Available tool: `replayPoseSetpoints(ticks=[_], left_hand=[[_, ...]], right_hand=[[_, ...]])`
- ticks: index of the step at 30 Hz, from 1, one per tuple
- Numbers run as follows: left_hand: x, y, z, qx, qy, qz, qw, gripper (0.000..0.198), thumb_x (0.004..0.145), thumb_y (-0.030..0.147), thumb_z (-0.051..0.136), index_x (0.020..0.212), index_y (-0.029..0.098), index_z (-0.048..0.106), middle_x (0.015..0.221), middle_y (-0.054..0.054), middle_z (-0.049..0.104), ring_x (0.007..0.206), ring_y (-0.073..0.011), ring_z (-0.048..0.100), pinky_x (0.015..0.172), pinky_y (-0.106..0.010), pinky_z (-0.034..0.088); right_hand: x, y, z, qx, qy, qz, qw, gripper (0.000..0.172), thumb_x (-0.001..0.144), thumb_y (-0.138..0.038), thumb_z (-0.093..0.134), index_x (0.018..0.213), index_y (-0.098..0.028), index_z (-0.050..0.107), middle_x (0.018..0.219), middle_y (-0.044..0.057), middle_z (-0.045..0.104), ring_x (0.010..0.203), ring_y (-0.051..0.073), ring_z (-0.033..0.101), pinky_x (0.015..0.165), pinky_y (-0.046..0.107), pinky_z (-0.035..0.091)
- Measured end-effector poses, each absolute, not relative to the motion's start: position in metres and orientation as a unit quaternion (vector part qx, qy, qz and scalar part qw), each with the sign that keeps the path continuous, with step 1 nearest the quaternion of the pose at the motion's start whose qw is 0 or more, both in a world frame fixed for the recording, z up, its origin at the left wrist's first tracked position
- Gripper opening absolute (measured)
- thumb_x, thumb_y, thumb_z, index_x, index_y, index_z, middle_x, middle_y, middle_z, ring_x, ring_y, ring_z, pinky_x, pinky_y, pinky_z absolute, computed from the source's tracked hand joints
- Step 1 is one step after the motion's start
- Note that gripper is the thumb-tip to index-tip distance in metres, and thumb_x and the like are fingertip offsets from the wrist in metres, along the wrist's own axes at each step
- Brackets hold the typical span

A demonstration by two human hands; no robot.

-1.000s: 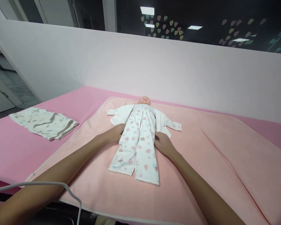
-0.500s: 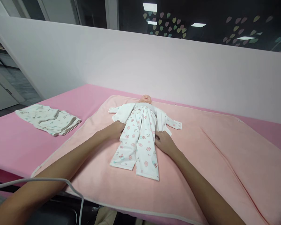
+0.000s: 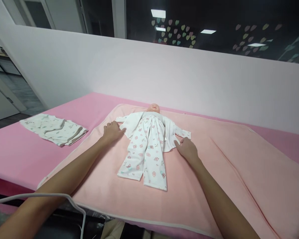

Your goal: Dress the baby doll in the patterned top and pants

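A doll (image 3: 153, 108) lies on its back, mostly covered by clothes, with its head at the far end. It has on a white baby shirt (image 3: 134, 122) with printed sleeves spread to both sides. Over its front lie white baby trousers (image 3: 149, 151) with a pink and green print, legs towards me. My left hand (image 3: 112, 132) is closed at the shirt's left flap, thumb on the edge, beside the left sleeve. At the lower corner of the right flap, my right hand (image 3: 188, 149) pinches the cloth between thumb and finger. Neither hand touches the trousers.
A peach blanket (image 3: 201, 186) with a raised crease on the right covers much of the pink padded table (image 3: 12, 152). Folded printed cloth (image 3: 56, 131) lies at the left. A white wall (image 3: 189, 79) closes the back. A white cable (image 3: 64, 196) crosses before my left forearm.
Both hands have left the trousers' sides and moved outward to the shirt's flaps. The right flap is now spread further out beside the trousers. The trousers lie much as before.
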State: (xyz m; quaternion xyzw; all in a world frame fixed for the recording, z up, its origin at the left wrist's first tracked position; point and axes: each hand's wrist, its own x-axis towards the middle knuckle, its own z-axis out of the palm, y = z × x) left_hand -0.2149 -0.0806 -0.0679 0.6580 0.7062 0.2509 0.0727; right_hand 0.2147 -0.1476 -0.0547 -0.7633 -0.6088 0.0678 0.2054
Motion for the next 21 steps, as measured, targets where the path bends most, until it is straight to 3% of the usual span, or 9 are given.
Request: replayPoseSetpoints(ticks=[3, 5, 9, 11, 13, 16, 21], left_hand=[[-0.209, -0.066, -0.052, 0.677, 0.685, 0.240, 0.120, 0.027, 0.088, 0.042, 0.067, 0.075, 0.021, 0.055, 0.080, -0.012, 0.067, 0.090, -0.0383, 0.065, 0.085, -0.050, 0.047], [-0.190, -0.061, -0.034, 0.692, 0.659, 0.272, 0.117, 0.022, 0.095, 0.039, 0.058, 0.081, 0.022, 0.057, 0.080, -0.011, 0.068, 0.082, -0.0329, 0.065, 0.078, -0.045, 0.048], [-0.133, -0.071, -0.007, 0.824, 0.446, 0.349, -0.015, 0.020, 0.107, 0.034, 0.044, 0.103, 0.023, 0.060, 0.106, -0.010, 0.071, 0.099, -0.0286, 0.064, 0.089, -0.044, 0.047], [-0.120, -0.083, -0.008, 0.885, 0.329, 0.318, -0.086, 0.017, 0.107, 0.031, 0.045, 0.107, 0.022, 0.061, 0.112, -0.011, 0.071, 0.101, -0.0289, 0.063, 0.092, -0.045, 0.044], [-0.128, -0.095, -0.020, 0.900, 0.308, 0.295, -0.095, 0.016, 0.106, 0.030, 0.048, 0.112, 0.022, 0.060, 0.120, -0.012, 0.069, 0.106, -0.0299, 0.063, 0.092, -0.045, 0.044], [-0.164, -0.108, -0.046, 0.855, 0.399, 0.329, -0.022, 0.027, 0.103, 0.039, 0.055, 0.124, 0.022, 0.055, 0.131, -0.014, 0.065, 0.115, -0.0318, 0.061, 0.093, -0.044, 0.045], [-0.175, -0.109, -0.067, 0.831, 0.474, 0.280, 0.081, 0.029, 0.099, 0.051, 0.053, 0.089, 0.024, 0.050, 0.086, -0.007, 0.066, 0.085, -0.0301, 0.060, 0.080, -0.042, 0.043]], right_hand=[[0.205, -0.135, -0.035, -0.750, -0.621, 0.133, 0.186, 0.036, 0.093, -0.037, 0.064, 0.067, -0.022, 0.042, 0.069, 0.002, 0.057, 0.066, 0.018, 0.052, 0.063, 0.028, 0.032], [0.184, -0.125, -0.013, -0.737, -0.629, 0.114, 0.219, 0.037, 0.095, -0.035, 0.059, 0.068, -0.023, 0.037, 0.067, 0.000, 0.053, 0.065, 0.017, 0.048, 0.063, 0.028, 0.031], [0.122, -0.119, 0.022, -0.578, -0.741, -0.001, 0.342, 0.026, 0.100, -0.033, 0.050, 0.079, -0.023, 0.040, 0.079, 0.001, 0.056, 0.073, 0.018, 0.048, 0.068, 0.029, 0.033], [0.103, -0.129, 0.023, -0.466, -0.816, -0.052, 0.339, 0.015, 0.098, -0.027, 0.051, 0.085, -0.022, 0.046, 0.087, 0.004, 0.060, 0.080, 0.019, 0.051, 0.074, 0.031, 0.036], [0.104, -0.144, 0.011, -0.419, -0.848, -0.053, 0.319, 0.005, 0.097, -0.025, 0.054, 0.095, -0.021, 0.052, 0.096, 0.006, 0.063, 0.087, 0.021, 0.054, 0.080, 0.032, 0.039], [0.133, -0.164, -0.020, -0.445, -0.830, 0.024, 0.335, 0.014, 0.101, -0.033, 0.057, 0.108, -0.021, 0.054, 0.104, 0.007, 0.064, 0.092, 0.022, 0.057, 0.083, 0.033, 0.043], [0.151, -0.163, -0.044, -0.500, -0.798, 0.127, 0.313, 0.025, 0.108, -0.040, 0.042, 0.089, -0.023, 0.047, 0.081, 0.001, 0.057, 0.072, 0.019, 0.051, 0.068, 0.030, 0.040]])
